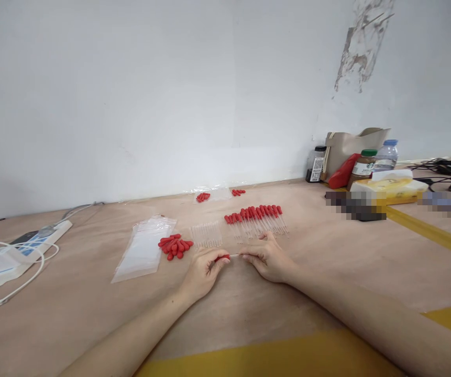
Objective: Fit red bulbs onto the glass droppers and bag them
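Observation:
My left hand [204, 272] pinches a red rubber dropper bulb [223, 257] between thumb and fingers. From the bulb a thin clear dropper tube [235, 255] runs across to my right hand [266, 257], whose thumb and fingers are closed on it. Left of my hands lies a heap of loose red bulbs [175, 246]. Just beyond my left hand is a row of clear tubes [206, 234] without bulbs. Behind my right hand, droppers with red bulbs fitted [254, 215] lie side by side, their bulbs toward the wall.
Clear plastic bags [146, 246] lie to the left, near a power strip [32, 251] with white cables. Small bags of red bulbs [203, 197] rest by the wall. At the right stand a tissue pack [388, 188], a green-lidded bottle [364, 166], a water bottle [387, 155] and a beige bag [345, 152].

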Tool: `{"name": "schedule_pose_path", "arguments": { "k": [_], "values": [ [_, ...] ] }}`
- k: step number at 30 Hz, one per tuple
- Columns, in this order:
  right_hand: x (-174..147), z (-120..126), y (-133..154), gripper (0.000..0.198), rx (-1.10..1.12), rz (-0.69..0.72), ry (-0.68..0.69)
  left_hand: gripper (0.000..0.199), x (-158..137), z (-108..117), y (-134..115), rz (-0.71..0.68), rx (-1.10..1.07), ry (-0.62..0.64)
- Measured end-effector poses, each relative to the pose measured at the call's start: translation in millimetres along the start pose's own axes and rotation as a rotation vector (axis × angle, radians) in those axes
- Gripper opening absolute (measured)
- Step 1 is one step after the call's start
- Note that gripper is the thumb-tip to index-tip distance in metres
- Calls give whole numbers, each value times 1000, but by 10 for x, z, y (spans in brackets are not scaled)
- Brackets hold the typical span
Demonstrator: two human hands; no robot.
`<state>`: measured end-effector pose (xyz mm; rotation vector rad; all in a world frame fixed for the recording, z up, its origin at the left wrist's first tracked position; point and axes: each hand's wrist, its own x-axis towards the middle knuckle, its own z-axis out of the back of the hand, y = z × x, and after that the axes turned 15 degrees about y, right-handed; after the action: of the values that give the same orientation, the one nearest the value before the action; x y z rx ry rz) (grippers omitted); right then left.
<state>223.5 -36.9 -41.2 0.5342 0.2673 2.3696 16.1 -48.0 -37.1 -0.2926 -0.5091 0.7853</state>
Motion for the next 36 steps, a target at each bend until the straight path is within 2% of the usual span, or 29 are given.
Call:
{"name": "schedule_pose_path", "arguments": {
  "k": [8, 14, 28, 32, 36],
  "values": [
    [17, -34, -37, 25, -248, 70, -28, 20, -16, 20, 65, -109, 214, 84],
    [26, -86, 39, 24, -306, 56, -69, 18, -7, 34, 88, -145, 334, 90],
    [69, -174, 126, 21, -221, 61, -98, 15, 3, 41, 81, -237, 370, 95],
    [72, -135, 179, 22, -271, 49, -75, 13, 12, 82, 85, -249, 400, 88],
    [62, -45, 294, 21, -376, -35, 9, 12, 8, 94, 119, -219, 391, 80]
  ]
}}
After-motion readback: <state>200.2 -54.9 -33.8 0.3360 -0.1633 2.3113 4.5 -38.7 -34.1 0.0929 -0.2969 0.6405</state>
